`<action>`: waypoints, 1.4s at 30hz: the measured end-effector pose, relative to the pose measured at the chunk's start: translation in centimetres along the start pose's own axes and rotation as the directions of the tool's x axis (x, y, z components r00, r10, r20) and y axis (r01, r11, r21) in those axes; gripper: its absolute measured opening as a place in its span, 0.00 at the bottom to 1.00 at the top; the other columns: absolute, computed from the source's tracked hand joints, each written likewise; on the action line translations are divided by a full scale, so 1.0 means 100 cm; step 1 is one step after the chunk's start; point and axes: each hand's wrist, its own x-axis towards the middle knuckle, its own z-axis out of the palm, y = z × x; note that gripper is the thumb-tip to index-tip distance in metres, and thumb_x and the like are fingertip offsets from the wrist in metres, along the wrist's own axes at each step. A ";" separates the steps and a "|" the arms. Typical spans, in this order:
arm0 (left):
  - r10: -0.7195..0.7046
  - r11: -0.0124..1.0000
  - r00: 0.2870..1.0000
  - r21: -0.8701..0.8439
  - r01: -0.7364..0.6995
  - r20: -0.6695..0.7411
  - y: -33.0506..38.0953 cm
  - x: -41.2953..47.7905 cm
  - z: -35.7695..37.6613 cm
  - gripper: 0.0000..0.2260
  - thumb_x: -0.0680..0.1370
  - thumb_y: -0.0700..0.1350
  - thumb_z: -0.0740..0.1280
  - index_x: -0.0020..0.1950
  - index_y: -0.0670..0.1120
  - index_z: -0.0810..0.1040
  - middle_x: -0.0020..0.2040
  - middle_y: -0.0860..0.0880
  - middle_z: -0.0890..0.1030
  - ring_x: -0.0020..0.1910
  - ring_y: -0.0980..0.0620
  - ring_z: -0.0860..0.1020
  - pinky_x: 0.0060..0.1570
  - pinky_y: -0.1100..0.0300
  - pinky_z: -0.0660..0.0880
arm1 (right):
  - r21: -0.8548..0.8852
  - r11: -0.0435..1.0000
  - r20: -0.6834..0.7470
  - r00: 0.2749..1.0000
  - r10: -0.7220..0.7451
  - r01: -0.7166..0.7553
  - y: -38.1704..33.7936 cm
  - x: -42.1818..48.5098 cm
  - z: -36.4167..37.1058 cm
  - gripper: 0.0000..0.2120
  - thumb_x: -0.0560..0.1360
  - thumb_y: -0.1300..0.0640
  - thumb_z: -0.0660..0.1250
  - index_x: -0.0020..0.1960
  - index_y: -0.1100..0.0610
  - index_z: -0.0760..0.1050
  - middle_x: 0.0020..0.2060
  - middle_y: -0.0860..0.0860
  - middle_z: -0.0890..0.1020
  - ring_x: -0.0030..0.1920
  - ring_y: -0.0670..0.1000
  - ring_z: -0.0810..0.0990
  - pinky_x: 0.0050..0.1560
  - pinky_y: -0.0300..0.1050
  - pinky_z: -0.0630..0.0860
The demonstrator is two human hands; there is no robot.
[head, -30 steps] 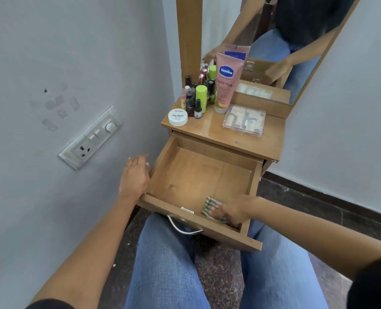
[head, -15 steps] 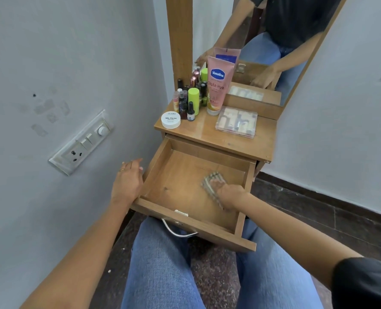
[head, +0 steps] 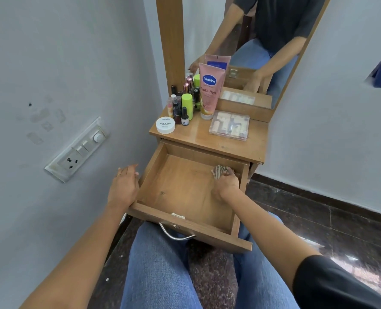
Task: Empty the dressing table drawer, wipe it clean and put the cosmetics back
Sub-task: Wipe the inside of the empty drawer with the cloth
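1. Step: wiping; drawer pulled out
2. Holding: right hand grips striped cloth, far right corner of drawer floor
3. Bracing: left hand, fingers straight, rests on drawer's outer left wall
4. Next, likely: sweep toward dark speck, front left
5. On tabletop, awaiting return: Vaseline tube, white jar, clear case, small bottles; nothing obstructs

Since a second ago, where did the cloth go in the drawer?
The right hand slid the striped cloth across the drawer, from its front right corner to its back right corner, still holding it. The left hand stayed on the drawer's left wall, and the cosmetics on top stayed put.
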 end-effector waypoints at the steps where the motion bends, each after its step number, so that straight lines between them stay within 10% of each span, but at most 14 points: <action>1: 0.001 1.000 1.000 0.004 -0.001 -0.003 0.001 0.000 0.000 0.17 0.83 0.43 0.52 0.69 0.41 0.68 0.67 0.38 0.73 0.69 0.35 0.67 0.70 0.44 0.62 | 0.003 1.000 0.004 1.000 0.000 0.000 0.001 -0.003 0.001 0.24 0.81 0.58 0.43 0.74 0.62 0.58 0.71 0.57 0.68 0.75 0.56 0.59 0.76 0.50 0.42; 7: -0.002 1.000 0.999 -0.018 0.001 -0.045 0.006 -0.002 -0.003 0.16 0.82 0.41 0.54 0.68 0.39 0.69 0.64 0.36 0.75 0.67 0.33 0.69 0.68 0.43 0.65 | 0.134 0.991 -0.035 0.999 -0.002 0.006 -0.004 -0.029 0.008 0.17 0.80 0.58 0.53 0.65 0.62 0.71 0.59 0.56 0.78 0.57 0.55 0.78 0.48 0.43 0.72; 18: 0.062 0.994 0.997 -0.092 -0.065 -0.037 0.050 -0.028 0.001 0.13 0.82 0.40 0.54 0.64 0.38 0.70 0.58 0.35 0.77 0.60 0.34 0.72 0.62 0.42 0.69 | 0.363 0.907 -0.014 0.975 -0.223 0.213 -0.018 -0.065 0.025 0.24 0.79 0.54 0.54 0.71 0.66 0.62 0.69 0.62 0.68 0.67 0.60 0.70 0.64 0.49 0.70; 23: 0.126 0.970 0.991 -0.201 -0.133 -0.050 0.070 -0.040 0.006 0.17 0.83 0.46 0.52 0.70 0.43 0.67 0.65 0.41 0.75 0.64 0.41 0.73 0.61 0.47 0.71 | 0.539 0.782 -0.115 0.947 -0.299 0.313 -0.003 -0.077 0.016 0.10 0.75 0.60 0.57 0.36 0.57 0.69 0.36 0.54 0.77 0.36 0.55 0.72 0.32 0.39 0.65; 28: 0.052 0.905 0.995 -0.417 -0.085 -0.091 0.098 -0.042 0.000 0.17 0.83 0.44 0.53 0.70 0.40 0.68 0.67 0.43 0.73 0.66 0.46 0.71 0.65 0.57 0.65 | 0.889 0.420 -0.204 0.979 0.009 0.182 0.010 -0.090 0.011 0.09 0.75 0.61 0.61 0.35 0.57 0.71 0.32 0.51 0.76 0.30 0.48 0.73 0.26 0.34 0.67; 32: 0.035 0.876 0.996 -0.477 -0.069 -0.079 0.121 -0.031 -0.006 0.17 0.82 0.46 0.55 0.69 0.41 0.68 0.66 0.45 0.74 0.65 0.48 0.72 0.61 0.61 0.65 | 0.983 0.103 -0.176 0.942 0.285 0.152 0.037 -0.097 -0.001 0.06 0.74 0.59 0.62 0.44 0.59 0.78 0.39 0.53 0.82 0.41 0.51 0.80 0.43 0.46 0.80; 42: -0.019 0.754 0.998 -0.655 0.056 0.063 0.218 0.014 -0.012 0.15 0.80 0.47 0.62 0.63 0.42 0.74 0.59 0.47 0.78 0.53 0.55 0.73 0.53 0.64 0.67 | 0.965 0.010 -0.216 0.778 0.590 0.260 0.141 -0.077 -0.066 0.10 0.72 0.61 0.63 0.43 0.70 0.76 0.37 0.60 0.81 0.39 0.57 0.80 0.40 0.53 0.78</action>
